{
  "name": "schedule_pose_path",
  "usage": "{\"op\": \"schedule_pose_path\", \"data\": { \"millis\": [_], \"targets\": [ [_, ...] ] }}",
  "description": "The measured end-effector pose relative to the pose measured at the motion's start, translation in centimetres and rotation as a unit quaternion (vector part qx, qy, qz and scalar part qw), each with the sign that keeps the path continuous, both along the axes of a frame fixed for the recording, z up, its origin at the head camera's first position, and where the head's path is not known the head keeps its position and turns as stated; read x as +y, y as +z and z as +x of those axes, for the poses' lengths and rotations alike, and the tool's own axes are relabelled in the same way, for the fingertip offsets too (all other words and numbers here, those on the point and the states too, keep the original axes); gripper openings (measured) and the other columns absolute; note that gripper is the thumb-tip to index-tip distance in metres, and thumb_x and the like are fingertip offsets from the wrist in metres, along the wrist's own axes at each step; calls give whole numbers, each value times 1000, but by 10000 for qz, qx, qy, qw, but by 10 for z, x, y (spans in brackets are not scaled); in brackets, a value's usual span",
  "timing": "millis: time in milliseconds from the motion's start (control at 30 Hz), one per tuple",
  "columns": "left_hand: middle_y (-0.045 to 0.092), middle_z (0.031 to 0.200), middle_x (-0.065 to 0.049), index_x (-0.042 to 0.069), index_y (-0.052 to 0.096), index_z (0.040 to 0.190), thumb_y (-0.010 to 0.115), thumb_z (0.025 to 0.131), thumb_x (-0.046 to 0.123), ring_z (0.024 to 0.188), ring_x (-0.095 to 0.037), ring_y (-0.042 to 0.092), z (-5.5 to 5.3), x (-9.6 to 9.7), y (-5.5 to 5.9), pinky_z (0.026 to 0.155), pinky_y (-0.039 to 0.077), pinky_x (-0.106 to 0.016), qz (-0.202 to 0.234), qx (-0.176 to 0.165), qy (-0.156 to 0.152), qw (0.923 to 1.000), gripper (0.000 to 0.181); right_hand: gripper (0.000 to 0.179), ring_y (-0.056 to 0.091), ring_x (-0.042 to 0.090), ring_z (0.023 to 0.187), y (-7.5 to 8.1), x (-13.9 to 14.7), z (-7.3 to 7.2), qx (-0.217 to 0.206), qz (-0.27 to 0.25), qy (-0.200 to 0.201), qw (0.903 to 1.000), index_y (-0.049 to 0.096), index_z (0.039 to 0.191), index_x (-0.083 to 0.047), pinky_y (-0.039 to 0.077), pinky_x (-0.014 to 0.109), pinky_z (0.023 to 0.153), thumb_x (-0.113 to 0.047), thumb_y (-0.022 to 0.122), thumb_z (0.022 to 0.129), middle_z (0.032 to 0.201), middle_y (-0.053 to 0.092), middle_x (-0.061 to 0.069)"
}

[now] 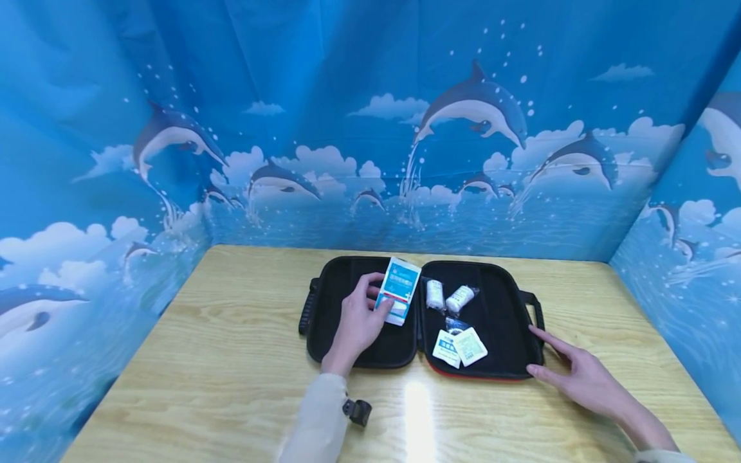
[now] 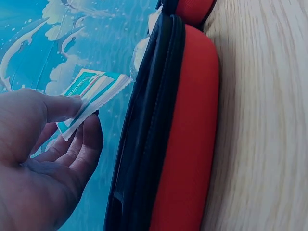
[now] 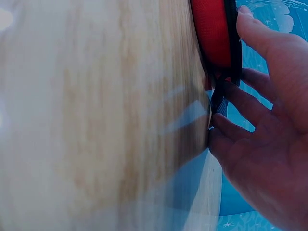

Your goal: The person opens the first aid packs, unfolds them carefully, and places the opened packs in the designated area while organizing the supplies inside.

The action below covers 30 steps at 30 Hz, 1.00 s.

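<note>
My left hand (image 1: 361, 315) pinches a flat teal-and-white printed packet (image 1: 401, 283) between thumb and fingers, over the left half of an opened zip case. In the left wrist view the packet (image 2: 91, 94) shows crimped, layered edges. The case (image 1: 509, 347) is black inside and red outside, and lies unfolded on the table. At its right edge rests my right hand (image 1: 590, 379), thumb and fingers apart. In the right wrist view its thumb lies by the rim, with the other fingers beside the handle (image 3: 219, 103).
In the case's right half lie two white wrapped rolls (image 1: 435, 294), a small dark bagged item (image 1: 456, 325) and two square sachets (image 1: 471, 347). A carry handle (image 1: 307, 307) sticks out on the left. Dolphin-printed curtains (image 1: 370, 128) enclose the wooden table (image 1: 243, 366).
</note>
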<state>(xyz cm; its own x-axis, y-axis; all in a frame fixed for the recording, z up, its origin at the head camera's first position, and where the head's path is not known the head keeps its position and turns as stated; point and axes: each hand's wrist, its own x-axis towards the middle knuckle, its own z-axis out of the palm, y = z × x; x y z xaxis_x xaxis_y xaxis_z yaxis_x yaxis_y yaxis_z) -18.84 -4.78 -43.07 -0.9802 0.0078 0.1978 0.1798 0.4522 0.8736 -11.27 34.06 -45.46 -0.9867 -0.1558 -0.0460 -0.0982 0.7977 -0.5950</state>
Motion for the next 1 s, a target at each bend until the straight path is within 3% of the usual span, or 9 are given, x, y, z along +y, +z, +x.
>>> {"op": "schedule_pose_path", "data": {
  "millis": [667,1000],
  "targets": [
    [68,104,-8,19,56,138,74,93,12,81,-17,67,5,-32,1,76,56,-33,-28,-50,433,9990,49,78,40,62,137,2,0,-2,-95,45,-2,9999,38,160,-23,42,70,97,-46,72,94,151,42,39],
    [68,105,-12,15,56,138,73,93,9,81,-21,67,6,-62,-2,78,57,-35,-284,-73,806,9963,48,79,39,63,136,2,-1,-1,-186,178,3,9997,38,160,-20,41,73,97,-49,71,94,151,41,40]
  ]
}}
